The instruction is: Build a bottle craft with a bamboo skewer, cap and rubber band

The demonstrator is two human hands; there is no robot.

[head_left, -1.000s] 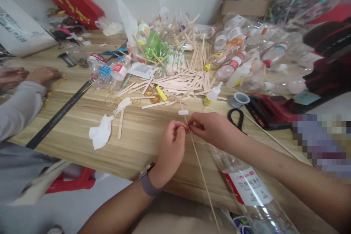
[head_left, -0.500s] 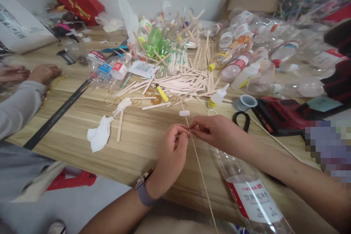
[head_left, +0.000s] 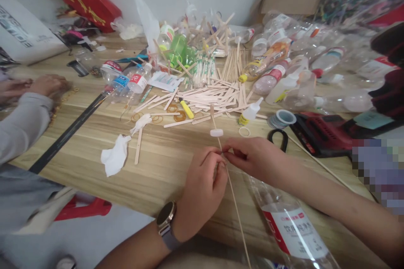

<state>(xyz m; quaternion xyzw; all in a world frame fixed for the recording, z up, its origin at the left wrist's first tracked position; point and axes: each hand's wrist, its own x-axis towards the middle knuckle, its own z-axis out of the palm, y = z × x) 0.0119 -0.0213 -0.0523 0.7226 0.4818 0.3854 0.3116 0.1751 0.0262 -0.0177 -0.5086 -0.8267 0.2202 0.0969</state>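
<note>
My left hand (head_left: 206, 180), with a watch on its wrist, is closed in a pinch on a long thin bamboo skewer (head_left: 236, 204). The fingertips of my right hand (head_left: 254, 157) pinch the skewer at the same spot from the other side. A tiny dark bit shows between the fingertips, too small to name. Just beyond my fingers a white bottle cap (head_left: 216, 133) sits on the skewer. The skewer's near end runs down toward my body. Under my right forearm lies a large clear plastic bottle (head_left: 296, 229) with a red and white label.
Craft sticks (head_left: 211, 94) lie heaped ahead, near a yellow-handled tool (head_left: 187, 109) and a glue bottle (head_left: 250, 111). Plastic bottles (head_left: 274, 71) crowd the right back. A tape roll (head_left: 281, 118) and a red-black power tool (head_left: 318, 134) are at right. Another person's hand (head_left: 47, 85) rests at left.
Both hands and the capped skewer have shifted slightly right. My left wrist has turned, so the watch face shows more. The fingertips stay together on the skewer.
</note>
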